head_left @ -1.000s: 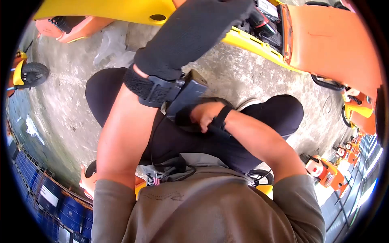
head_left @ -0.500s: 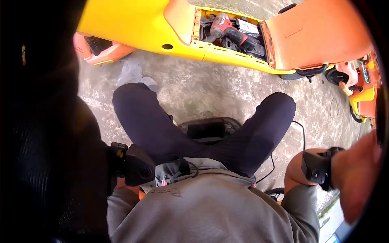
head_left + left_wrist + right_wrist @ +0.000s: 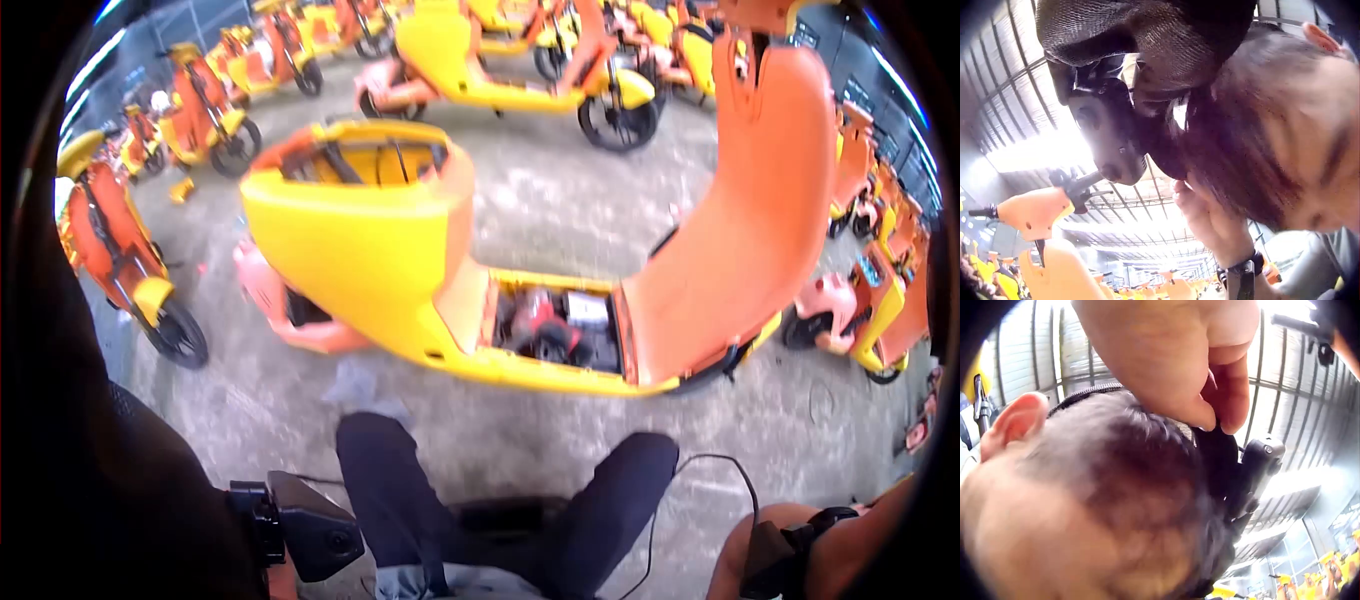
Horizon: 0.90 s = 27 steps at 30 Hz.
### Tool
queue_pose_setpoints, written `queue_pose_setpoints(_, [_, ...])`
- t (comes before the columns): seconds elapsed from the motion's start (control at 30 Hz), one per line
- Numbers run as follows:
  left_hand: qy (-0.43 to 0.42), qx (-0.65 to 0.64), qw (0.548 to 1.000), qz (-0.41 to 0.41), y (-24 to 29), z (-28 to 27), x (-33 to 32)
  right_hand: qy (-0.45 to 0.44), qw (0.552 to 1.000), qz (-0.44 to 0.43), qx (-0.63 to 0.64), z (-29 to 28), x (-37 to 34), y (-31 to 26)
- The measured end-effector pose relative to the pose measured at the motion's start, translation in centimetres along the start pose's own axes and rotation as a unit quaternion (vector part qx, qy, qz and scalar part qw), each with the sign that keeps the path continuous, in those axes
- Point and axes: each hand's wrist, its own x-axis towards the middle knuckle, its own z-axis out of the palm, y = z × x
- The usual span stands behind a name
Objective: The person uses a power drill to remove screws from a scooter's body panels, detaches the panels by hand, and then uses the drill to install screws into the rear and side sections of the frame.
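Both hands are up at the person's head. In the left wrist view the left hand (image 3: 1147, 37), in a black glove, has its fingers curled about the head-worn camera (image 3: 1104, 131). The bare right hand (image 3: 1191, 362) pinches the black head strap (image 3: 1219, 447) between thumb and fingertips in the right wrist view. In the head view the dark left sleeve and glove side is mostly black shadow, with a wrist camera (image 3: 315, 530) beside it. The right forearm (image 3: 870, 550) shows at the lower right edge.
A yellow and orange scooter (image 3: 360, 220) stands ahead, its floor compartment uncovered. A red and black power tool (image 3: 545, 325) lies in that compartment. Clear plastic (image 3: 365, 385) lies on the concrete floor. More scooters (image 3: 510, 60) stand behind and at both sides. A cable (image 3: 735, 465) runs by the right knee.
The head view has tilted up from the lap to the scooter and the hall. Both hands, first low with the right at the left wrist, have risen to the head.
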Motion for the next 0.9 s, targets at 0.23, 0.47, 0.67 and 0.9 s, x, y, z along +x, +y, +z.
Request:
queue_pose_setpoints(0.23, [0.017,0.014,1.000,0.016,-0.3,0.9,-1.6,-0.008,0.998,0.002,0.059,0.4,-1.6,-0.4])
queue_pose_setpoints(0.47, [0.007,0.067,0.996,0.055,-0.3,0.8,-2.0,-0.002,0.996,0.045,0.078,-0.2,-2.8,1.0])
queue_pose_setpoints(0.67, [0.008,0.097,0.993,0.068,-0.6,2.2,-1.8,0.014,0.989,0.116,0.086,-2.3,-3.0,0.3])
queue_pose_setpoints(0.9, [0.062,0.180,0.982,-0.006,-5.4,5.1,-3.1,0.106,0.905,0.354,-0.212,-0.7,-5.6,12.2])
